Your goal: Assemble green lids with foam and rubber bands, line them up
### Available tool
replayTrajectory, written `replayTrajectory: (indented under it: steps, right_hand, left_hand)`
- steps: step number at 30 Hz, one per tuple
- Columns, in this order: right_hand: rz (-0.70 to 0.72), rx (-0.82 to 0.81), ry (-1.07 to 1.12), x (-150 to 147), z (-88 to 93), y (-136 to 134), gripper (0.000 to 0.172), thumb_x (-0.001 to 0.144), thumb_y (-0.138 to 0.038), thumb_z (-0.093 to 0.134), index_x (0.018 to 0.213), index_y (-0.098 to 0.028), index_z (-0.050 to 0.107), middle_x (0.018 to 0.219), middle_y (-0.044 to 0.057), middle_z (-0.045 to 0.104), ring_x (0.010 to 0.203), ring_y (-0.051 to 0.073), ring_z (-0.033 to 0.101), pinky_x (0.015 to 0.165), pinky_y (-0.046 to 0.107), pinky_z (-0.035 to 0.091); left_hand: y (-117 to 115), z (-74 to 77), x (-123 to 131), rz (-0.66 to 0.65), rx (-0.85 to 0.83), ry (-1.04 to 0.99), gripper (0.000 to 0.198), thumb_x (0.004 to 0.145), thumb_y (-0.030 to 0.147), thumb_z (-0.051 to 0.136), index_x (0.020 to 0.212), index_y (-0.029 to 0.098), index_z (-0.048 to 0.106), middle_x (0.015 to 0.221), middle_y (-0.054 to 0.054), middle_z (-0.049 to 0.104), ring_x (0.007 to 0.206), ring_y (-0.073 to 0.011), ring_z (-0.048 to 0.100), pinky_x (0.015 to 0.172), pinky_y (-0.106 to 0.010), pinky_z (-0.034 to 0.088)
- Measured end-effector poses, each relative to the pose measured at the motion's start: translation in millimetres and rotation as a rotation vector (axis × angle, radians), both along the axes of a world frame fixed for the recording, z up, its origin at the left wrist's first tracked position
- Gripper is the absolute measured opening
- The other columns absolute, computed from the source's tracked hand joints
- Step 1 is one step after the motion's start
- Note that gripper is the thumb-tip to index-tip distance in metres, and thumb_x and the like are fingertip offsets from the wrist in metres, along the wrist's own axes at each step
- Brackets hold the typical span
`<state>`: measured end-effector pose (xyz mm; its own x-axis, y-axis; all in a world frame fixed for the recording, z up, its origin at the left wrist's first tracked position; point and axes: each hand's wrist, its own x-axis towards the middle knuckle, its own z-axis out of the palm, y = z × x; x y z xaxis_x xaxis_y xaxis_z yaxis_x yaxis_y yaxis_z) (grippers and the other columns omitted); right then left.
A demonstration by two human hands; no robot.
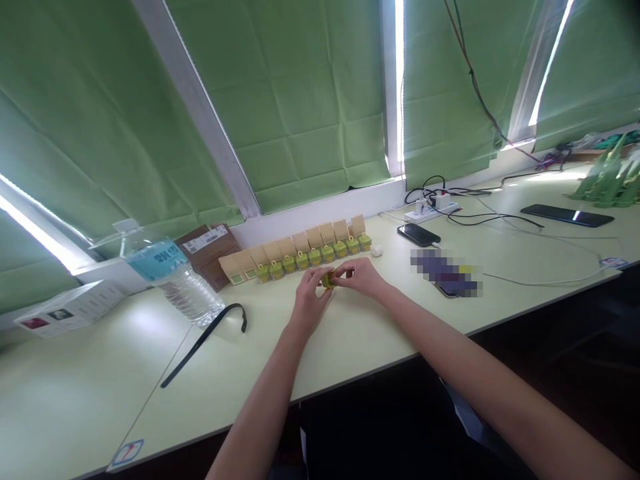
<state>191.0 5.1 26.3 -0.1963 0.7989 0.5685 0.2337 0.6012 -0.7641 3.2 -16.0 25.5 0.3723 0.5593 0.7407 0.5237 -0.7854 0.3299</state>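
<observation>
Above the table, my left hand [311, 288] has its fingers closed around a small green-and-yellow container [327, 281]. The fingertips of my right hand [364, 275] pinch the same piece from the other side, and they partly cover it. Beyond my hands stands a row of similar small green-lidded containers [302, 261] with loops on top. A line of tan paper bags or cards [273, 251] stands upright right behind that row. At the row's right end lies a small white object [377, 251] whose kind I cannot make out.
To the left, a large water bottle [185, 287] leans beside a cardboard box [210, 257], with a black strap [205, 340] in front and a white box [67, 308] farther left. On the right are a charging phone [419, 234], a power strip [431, 212], cables and another phone [567, 215].
</observation>
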Motion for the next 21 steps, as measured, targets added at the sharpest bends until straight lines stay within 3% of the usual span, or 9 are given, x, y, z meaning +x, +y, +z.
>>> replayTrajectory:
  steps: [21]
  right_hand:
    - [-0.01, 0.012, 0.066, -7.1, -5.0, -2.7, 0.013, 0.073, -0.032, 0.076, 0.075, -0.02, 0.079, 0.071, 0.002, 0.074, 0.049, 0.009, 0.043, 0.048, 0.023, 0.036]
  left_hand:
    - [-1.9, -2.2, 2.9, 0.02, 0.062, -0.009, 0.041, 0.085, 0.018, 0.067, 0.124, 0.028, 0.059, 0.109, -0.007, 0.062, 0.096, -0.0176, 0.061, 0.083, -0.033, 0.055]
